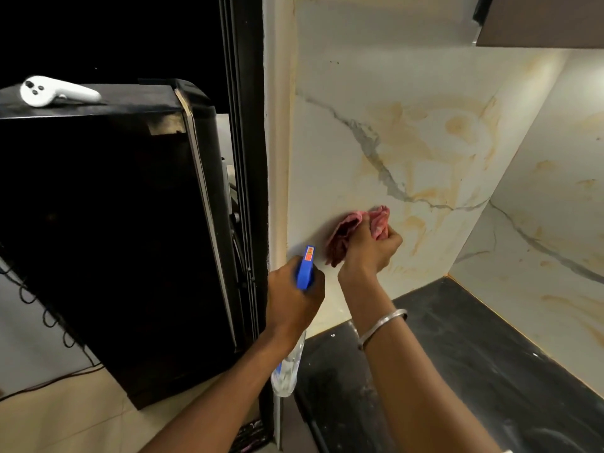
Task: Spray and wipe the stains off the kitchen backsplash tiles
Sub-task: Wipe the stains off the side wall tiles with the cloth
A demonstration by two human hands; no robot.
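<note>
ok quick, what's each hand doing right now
Left hand: closed around the spray bottle.
Right hand: closed on the pink cloth, pressing it against the backsplash tile.

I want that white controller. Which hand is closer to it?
Left. The left hand, holding the spray bottle, is below-right of the controller; the right hand grips the cloth farther right.

**Colours in this kitchen corner**

Backsplash tiles (408,142) are white marble-look with grey veins and streaky yellow-brown stains. Cloth (343,233) is pinkish red, spray bottle (305,269) has a blue head with an orange label, worktop (474,371) is black with pale scuffs.
</note>
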